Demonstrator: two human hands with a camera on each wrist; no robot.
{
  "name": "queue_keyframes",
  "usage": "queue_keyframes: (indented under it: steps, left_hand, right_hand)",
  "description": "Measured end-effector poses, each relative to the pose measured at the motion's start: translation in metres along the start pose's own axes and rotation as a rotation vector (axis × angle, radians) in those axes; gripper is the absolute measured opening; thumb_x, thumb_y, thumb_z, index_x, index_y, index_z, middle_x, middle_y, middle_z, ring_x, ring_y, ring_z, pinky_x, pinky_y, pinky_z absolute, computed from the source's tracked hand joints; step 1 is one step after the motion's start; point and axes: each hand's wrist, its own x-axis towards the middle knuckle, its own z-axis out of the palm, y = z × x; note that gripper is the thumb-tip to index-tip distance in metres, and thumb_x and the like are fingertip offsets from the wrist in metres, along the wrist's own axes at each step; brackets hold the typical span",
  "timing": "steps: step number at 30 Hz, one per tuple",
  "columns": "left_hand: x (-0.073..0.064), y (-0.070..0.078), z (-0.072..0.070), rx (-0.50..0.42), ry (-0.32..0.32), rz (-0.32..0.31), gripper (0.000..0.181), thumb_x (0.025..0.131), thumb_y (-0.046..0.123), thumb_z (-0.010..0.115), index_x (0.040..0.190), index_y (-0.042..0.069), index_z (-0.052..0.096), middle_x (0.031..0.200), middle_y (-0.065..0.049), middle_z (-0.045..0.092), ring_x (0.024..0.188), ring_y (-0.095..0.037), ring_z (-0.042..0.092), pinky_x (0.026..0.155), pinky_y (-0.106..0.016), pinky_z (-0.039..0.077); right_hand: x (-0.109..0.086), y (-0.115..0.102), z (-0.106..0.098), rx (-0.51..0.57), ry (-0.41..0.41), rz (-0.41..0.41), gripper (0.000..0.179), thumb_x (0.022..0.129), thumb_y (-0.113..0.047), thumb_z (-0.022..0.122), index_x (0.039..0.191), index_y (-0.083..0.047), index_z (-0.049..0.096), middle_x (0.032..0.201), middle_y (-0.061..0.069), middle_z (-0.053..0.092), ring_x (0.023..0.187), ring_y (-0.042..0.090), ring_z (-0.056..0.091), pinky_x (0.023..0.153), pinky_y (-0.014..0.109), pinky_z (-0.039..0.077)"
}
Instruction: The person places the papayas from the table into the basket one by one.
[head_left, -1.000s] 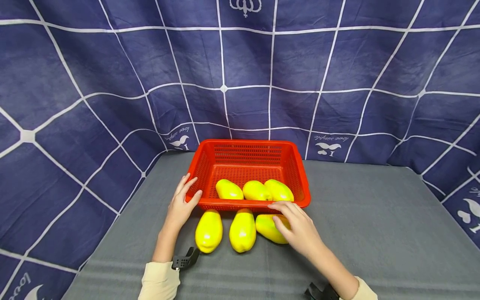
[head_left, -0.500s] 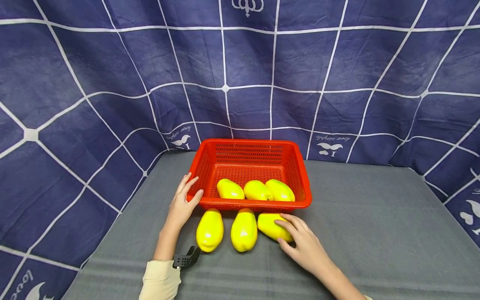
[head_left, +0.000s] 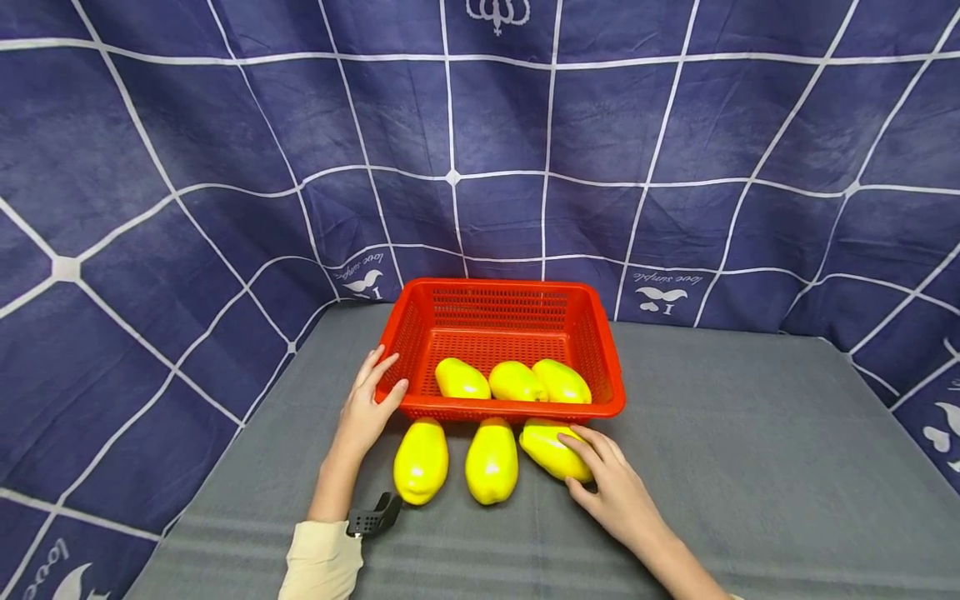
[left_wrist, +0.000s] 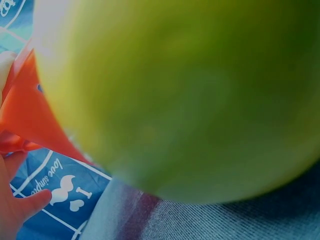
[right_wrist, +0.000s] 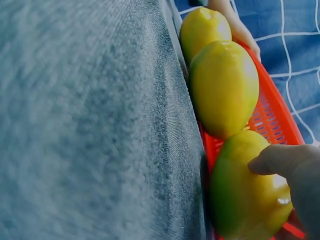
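A red plastic basket (head_left: 495, 408) stands on the grey cloth, with 3 yellow-green papayas, one a papaya (head_left: 461, 379) at the left, along its near side. In front of it lie a left papaya (head_left: 421, 462), a middle papaya (head_left: 491, 462) and a right papaya (head_left: 551, 448). My right hand (head_left: 615, 483) holds the right papaya; in the right wrist view its thumb (right_wrist: 277, 160) presses the skin. At the basket's left rim, my left hand (head_left: 367, 412) rests with fingers spread. One papaya (left_wrist: 190, 100) fills most of the left wrist view, close and blurred.
A navy curtain (head_left: 495, 217) with white lines hangs behind and to the left of the basket. Grey cloth (head_left: 750, 450) stretches to the right. A black wrist strap (head_left: 375, 515) sits on my left wrist, near the left papaya.
My right hand has come down from the basket's near rim and taken hold of the right papaya, which has turned slightly and shifted a little right. My left hand stays at the left rim.
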Motion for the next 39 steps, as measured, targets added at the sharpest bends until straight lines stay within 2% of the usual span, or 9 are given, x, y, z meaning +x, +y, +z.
queue_keyframes:
  steps: [5,9,13,17,19,24,30,35,39]
  left_hand:
    - [0.0,0.0,0.0,-0.007,-0.002,-0.004,0.049,0.087,0.035,0.057,0.132,0.018,0.047,0.15,0.002,0.026,0.14,-0.024,0.018,0.103,-0.062,0.024]
    - [0.001,0.0,0.0,-0.009,-0.004,-0.002,0.051,0.086,0.038,0.056,0.132,0.018,0.047,0.15,0.002,0.026,0.14,-0.024,0.019,0.103,-0.061,0.025]
    - [0.001,-0.001,0.0,-0.009,-0.011,0.0,0.053,0.086,0.043,0.055,0.132,0.019,0.047,0.15,0.002,0.025,0.14,-0.025,0.019,0.103,-0.061,0.026]
    - [0.002,-0.003,0.0,-0.016,-0.002,0.01,0.051,0.086,0.04,0.056,0.132,0.018,0.048,0.15,0.002,0.026,0.14,-0.024,0.019,0.103,-0.058,0.029]
    - [0.003,-0.003,0.0,-0.018,0.001,0.013,0.05,0.087,0.036,0.057,0.132,0.016,0.047,0.15,0.002,0.026,0.14,-0.024,0.019,0.103,-0.059,0.028]
    - [0.003,-0.002,0.001,-0.014,0.0,0.008,0.05,0.086,0.033,0.057,0.132,0.016,0.047,0.15,0.0,0.026,0.14,-0.026,0.019,0.103,-0.062,0.026]
    - [0.004,-0.001,0.001,-0.017,0.009,0.016,0.051,0.086,0.036,0.057,0.132,0.016,0.048,0.149,0.0,0.027,0.14,-0.025,0.019,0.103,-0.06,0.027]
    - [0.002,-0.002,0.0,-0.01,0.006,0.014,0.05,0.086,0.036,0.057,0.131,0.017,0.048,0.149,0.001,0.027,0.14,-0.024,0.019,0.103,-0.058,0.029]
    - [0.001,-0.002,0.0,-0.001,0.009,0.015,0.049,0.086,0.035,0.057,0.132,0.017,0.048,0.149,0.001,0.026,0.14,-0.025,0.021,0.102,-0.059,0.03]
  right_hand:
    - [-0.002,-0.007,-0.006,0.03,0.0,0.006,0.06,0.069,-0.018,0.074,0.124,-0.026,0.053,0.128,-0.003,0.051,0.114,0.014,0.047,0.079,0.038,0.05]
    - [-0.001,-0.015,-0.014,0.076,0.025,-0.028,0.06,0.069,-0.02,0.073,0.125,-0.026,0.052,0.126,-0.003,0.051,0.112,0.011,0.045,0.082,0.035,0.046]
    - [0.002,-0.022,-0.025,0.161,0.052,-0.064,0.061,0.07,-0.018,0.073,0.127,-0.024,0.051,0.126,-0.001,0.051,0.112,0.012,0.044,0.088,0.027,0.04]
    - [0.011,-0.027,-0.034,0.244,0.103,-0.096,0.061,0.068,-0.014,0.074,0.125,-0.02,0.052,0.125,0.002,0.052,0.113,0.015,0.044,0.093,0.018,0.033]
    - [0.018,-0.029,-0.037,0.266,0.121,-0.104,0.059,0.067,-0.013,0.074,0.123,-0.019,0.053,0.125,0.003,0.052,0.113,0.016,0.044,0.094,0.019,0.033]
    - [0.039,-0.037,-0.038,0.294,0.132,-0.094,0.054,0.069,-0.015,0.073,0.12,-0.019,0.055,0.126,0.002,0.051,0.114,0.018,0.045,0.09,0.029,0.038]
    - [0.074,-0.047,-0.026,0.35,0.161,-0.095,0.052,0.071,-0.017,0.074,0.119,-0.018,0.056,0.126,0.002,0.051,0.117,0.021,0.044,0.094,0.041,0.039]
    - [0.1,-0.06,-0.012,0.347,0.102,-0.031,0.049,0.076,-0.025,0.071,0.122,-0.021,0.054,0.127,-0.001,0.049,0.117,0.02,0.044,0.094,0.045,0.04]
    - [0.122,-0.076,-0.002,0.315,0.057,0.017,0.048,0.078,-0.031,0.068,0.123,-0.023,0.053,0.126,0.0,0.049,0.114,0.02,0.044,0.087,0.042,0.045]
